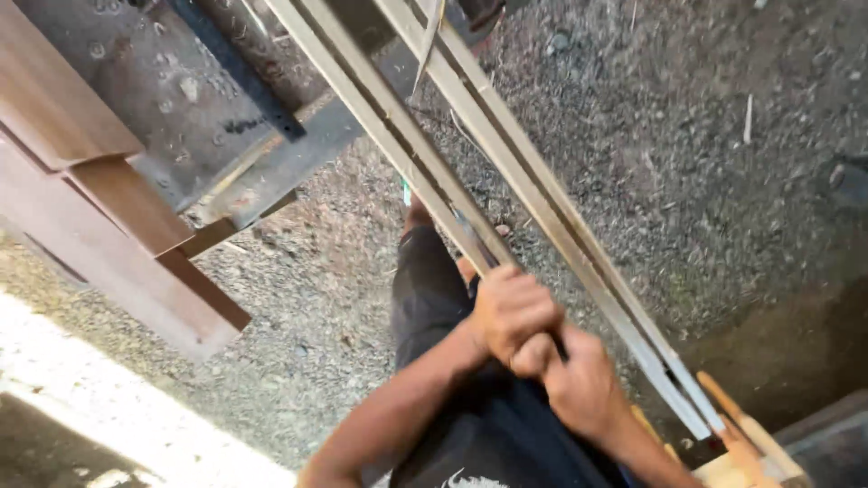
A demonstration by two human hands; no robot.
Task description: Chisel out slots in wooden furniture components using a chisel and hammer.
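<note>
Seemingly both fists closed, left hand point(511, 312), right hand point(583, 384), gripping a dark tool point(477, 242); wooden strips point(542, 194) alongside

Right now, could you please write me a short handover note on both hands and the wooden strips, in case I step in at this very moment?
Left hand: closed around a thin dark tool handle at the lower part of the strips.
Right hand: closed just below the left, touching it, on the same handle.
Long pale wooden strips: a bundle running diagonally from top centre down to the lower right, its ends near a wooden frame.
Reddish-brown boards are stacked at the left, over gravel ground.
Done: both hands have a grip.
Left: cannot tell how far the work on the strips has gone.
</note>
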